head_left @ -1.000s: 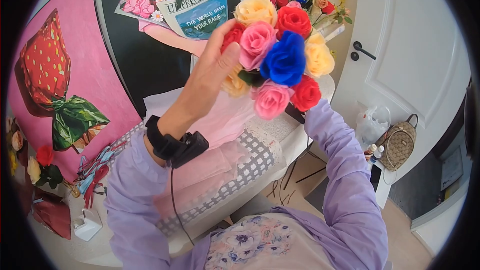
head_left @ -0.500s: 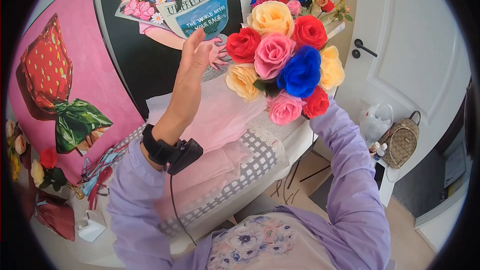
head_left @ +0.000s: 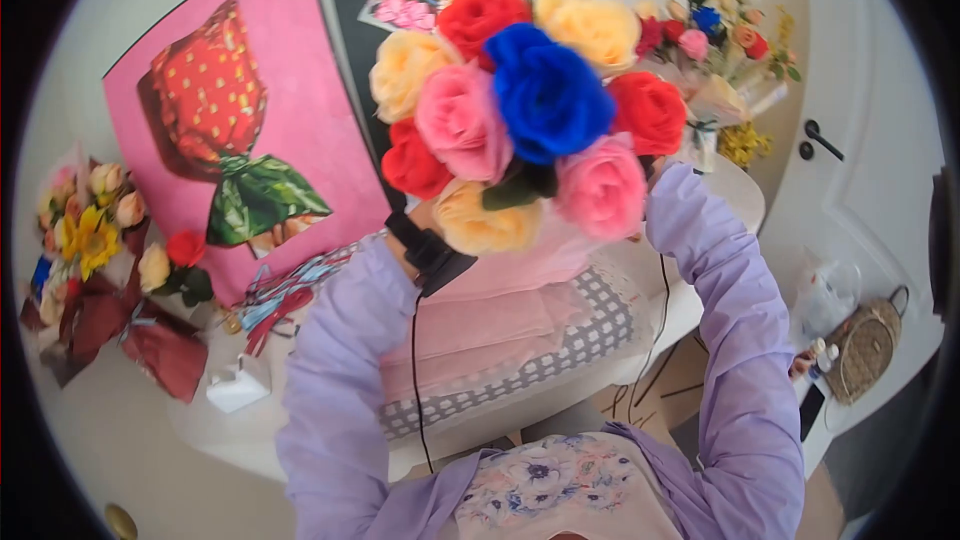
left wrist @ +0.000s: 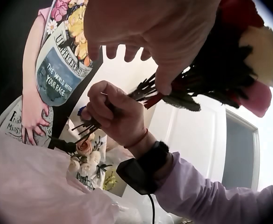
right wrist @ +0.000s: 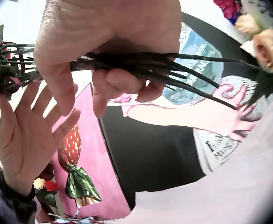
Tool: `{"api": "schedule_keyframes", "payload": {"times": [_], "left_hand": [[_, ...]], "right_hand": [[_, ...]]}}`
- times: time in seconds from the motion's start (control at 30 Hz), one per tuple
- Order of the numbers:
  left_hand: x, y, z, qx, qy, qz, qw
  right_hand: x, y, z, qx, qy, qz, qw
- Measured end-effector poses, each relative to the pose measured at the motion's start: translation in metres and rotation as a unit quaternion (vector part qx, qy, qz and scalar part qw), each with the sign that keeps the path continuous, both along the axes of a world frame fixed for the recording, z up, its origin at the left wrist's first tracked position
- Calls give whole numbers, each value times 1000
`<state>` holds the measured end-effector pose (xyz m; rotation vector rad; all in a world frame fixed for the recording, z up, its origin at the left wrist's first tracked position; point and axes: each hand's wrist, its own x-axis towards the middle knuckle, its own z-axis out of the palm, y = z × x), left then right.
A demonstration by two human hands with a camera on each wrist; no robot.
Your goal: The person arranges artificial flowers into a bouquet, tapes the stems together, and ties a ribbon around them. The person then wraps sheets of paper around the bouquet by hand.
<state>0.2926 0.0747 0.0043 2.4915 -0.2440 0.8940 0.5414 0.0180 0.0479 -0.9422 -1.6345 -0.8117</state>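
A bunch of artificial roses in red, pink, cream and blue (head_left: 552, 95) fills the upper middle of the head view, hiding most of both hands. My right hand (right wrist: 110, 35) grips the dark stems (right wrist: 183, 77) in the right wrist view, fingers and thumb curled round them, stem ends sticking out. In that view my left hand (right wrist: 29, 137) has its fingers spread, just below the stems near the flower heads. The left wrist view shows this left hand (left wrist: 150, 30) above the stems, thumb over them; whether it touches is unclear. My right fist (left wrist: 117, 112) is lower down the stems.
Pink wrapping sheets (head_left: 470, 325) lie on the table over a checked cloth (head_left: 590, 325). Ribbons (head_left: 285, 305) and a white holder (head_left: 238, 385) are at the left, beside wrapped bouquets (head_left: 95, 240). More flowers (head_left: 705, 40) stand behind on the right, near a door (head_left: 870, 140).
The head view has swung left. The bunch has turned and looks larger. My left hand has gone from the left side of the flowers to behind them; my right hand keeps holding the stems.
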Motion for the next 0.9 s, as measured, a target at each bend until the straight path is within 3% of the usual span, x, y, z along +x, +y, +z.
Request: {"api": "schedule_keyframes", "payload": {"times": [0.03, 0.1, 0.27, 0.33, 0.43, 0.47, 0.5, 0.53, 0.57, 0.6, 0.7, 0.73, 0.77, 0.9], "left_hand": [[-23, 4, -2, -2, -4, 13, 1000], [-22, 9, 8, -6, -7, 41, 999], [-76, 12, 4, -16, -8, 104, 994], [-98, 30, 27, -21, -8, 129, 991], [-155, 30, 17, -35, -5, 162, 986], [-125, 42, 33, -40, -3, 169, 985], [-135, 38, 25, -44, 0, 175, 984], [-136, 38, 22, -48, 4, 179, 983], [-184, 27, 8, -53, 7, 182, 982], [-191, 21, 1, -57, 11, 184, 981], [-188, 20, 2, -67, 20, 184, 980], [-179, 17, 1, -69, 21, 186, 980], [-159, 20, 7, -72, 19, 188, 979], [-181, 8, -5, -86, 19, 195, 977]], "right_hand": [[-13, 3, -8, 2, -7, 12, 1000], [-54, 55, 25, 6, -16, 37, 999], [-84, 57, -12, 19, -31, 95, 995], [-95, 71, -10, 23, -36, 117, 992], [-131, 89, -13, 24, -39, 146, 988], [-143, 96, -15, 23, -39, 153, 987], [-105, 66, -53, 24, -38, 157, 987], [-159, 104, -24, 24, -37, 159, 986], [-166, 90, -39, 24, -36, 161, 986], [-183, 93, -40, 25, -34, 162, 986], [-221, 98, -37, 28, -33, 157, 987], [-176, 62, -79, 30, -35, 157, 986], [-169, 51, -90, 32, -39, 159, 986], [-193, 49, -97, 37, -48, 160, 985]]}}
